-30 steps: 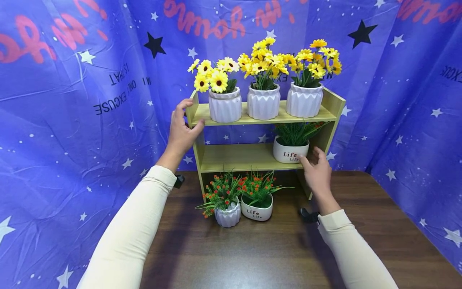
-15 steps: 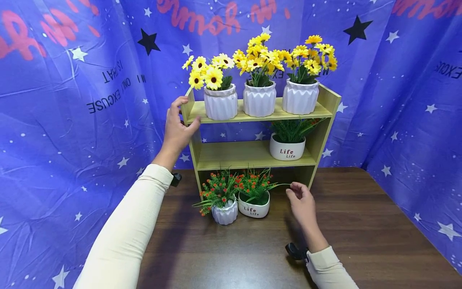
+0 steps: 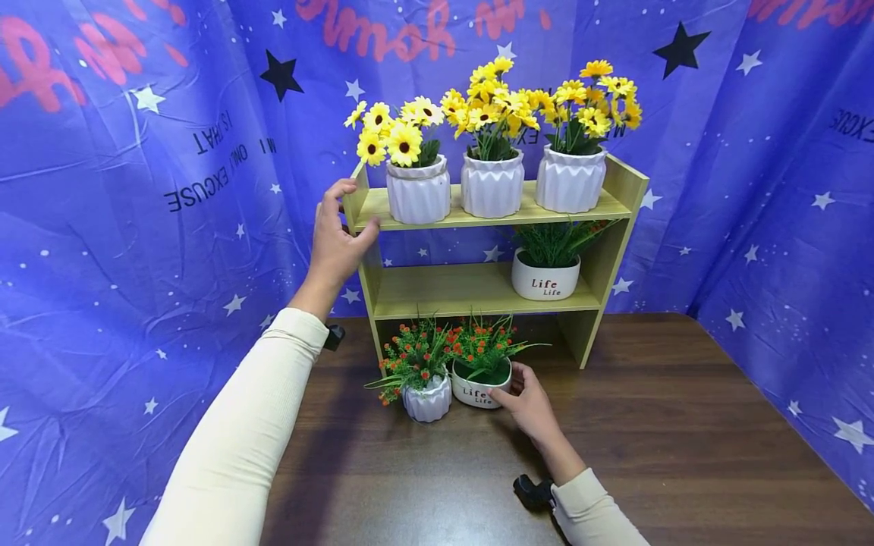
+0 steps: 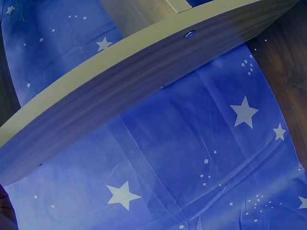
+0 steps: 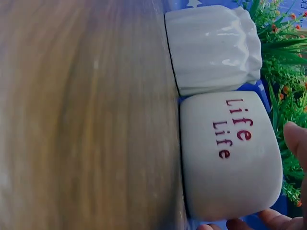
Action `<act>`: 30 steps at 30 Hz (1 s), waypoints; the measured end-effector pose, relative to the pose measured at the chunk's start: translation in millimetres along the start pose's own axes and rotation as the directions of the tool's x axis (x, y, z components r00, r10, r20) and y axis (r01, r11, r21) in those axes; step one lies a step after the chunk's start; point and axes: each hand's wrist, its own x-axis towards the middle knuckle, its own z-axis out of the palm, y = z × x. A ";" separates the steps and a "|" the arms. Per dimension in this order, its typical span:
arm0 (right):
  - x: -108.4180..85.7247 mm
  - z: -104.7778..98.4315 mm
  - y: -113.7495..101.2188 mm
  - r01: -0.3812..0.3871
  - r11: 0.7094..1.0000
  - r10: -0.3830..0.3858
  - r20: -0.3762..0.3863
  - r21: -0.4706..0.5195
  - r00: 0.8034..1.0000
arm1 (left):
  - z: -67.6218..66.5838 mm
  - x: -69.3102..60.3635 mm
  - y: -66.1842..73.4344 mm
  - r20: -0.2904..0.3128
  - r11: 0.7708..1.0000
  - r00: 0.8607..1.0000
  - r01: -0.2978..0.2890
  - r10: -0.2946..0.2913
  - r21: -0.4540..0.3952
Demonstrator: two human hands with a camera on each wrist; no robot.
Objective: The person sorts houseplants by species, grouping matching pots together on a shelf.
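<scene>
My left hand (image 3: pixel 336 246) grips the wooden shelf (image 3: pixel 454 292) at its upper left corner, fingers at the side panel and thumb at the front of the top board. On the table, my right hand (image 3: pixel 532 406) holds the right end of a white oval flowerpot (image 3: pixel 478 393), thumb in front and fingers curled round its side. That flowerpot (image 5: pixel 230 158) bears red "Life" lettering and contains grass with small orange-red flowers. Close on its left stands a white ribbed flowerpot (image 3: pixel 428 400) with similar flowers. The left wrist view shows the shelf's side panel (image 4: pixel 120 79).
On the top board stand three white ribbed pots with yellow flowers: left (image 3: pixel 419 193), middle (image 3: pixel 492 188) and right (image 3: pixel 570 182). Another oval "Life" pot (image 3: pixel 546 278) sits at the right of the middle board. A blue starry curtain (image 3: pixel 205 280) hangs behind the brown table (image 3: pixel 683 440).
My right hand has left the oval pot on the middle board, moved down and left, and taken hold of the oval pot on the table. My left hand stays at the shelf.
</scene>
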 end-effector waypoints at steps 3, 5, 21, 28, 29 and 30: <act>0.4 3.8 -1.0 0.014 1.000 -0.014 -0.008 0.008 1.000 | 0.0 1.2 -0.8 0.000 1.000 1.000 -0.006 0.006 0.002; 0.9 5.9 -1.7 0.034 0.999 -0.034 -0.017 -0.002 0.999 | 0.1 2.2 -0.9 -0.003 1.000 1.000 -0.013 0.013 0.005; 15.1 16.9 1.7 0.037 0.983 -0.051 -0.074 -0.182 0.996 | 1.1 -1.5 -1.4 0.002 1.000 1.000 -0.013 0.013 0.006; 18.6 17.7 3.3 0.032 0.982 -0.050 -0.093 -0.187 0.994 | 0.8 -1.1 -0.9 0.003 1.000 1.000 -0.005 0.005 0.004; 18.9 17.3 3.2 0.036 0.983 -0.055 -0.098 -0.181 0.994 | 0.8 -0.5 -0.8 -0.001 1.000 1.000 -0.007 0.007 0.003; 19.1 16.6 3.2 0.037 0.984 -0.056 -0.104 -0.175 0.993 | 0.8 0.1 -0.7 -0.001 1.000 1.000 -0.007 0.007 0.002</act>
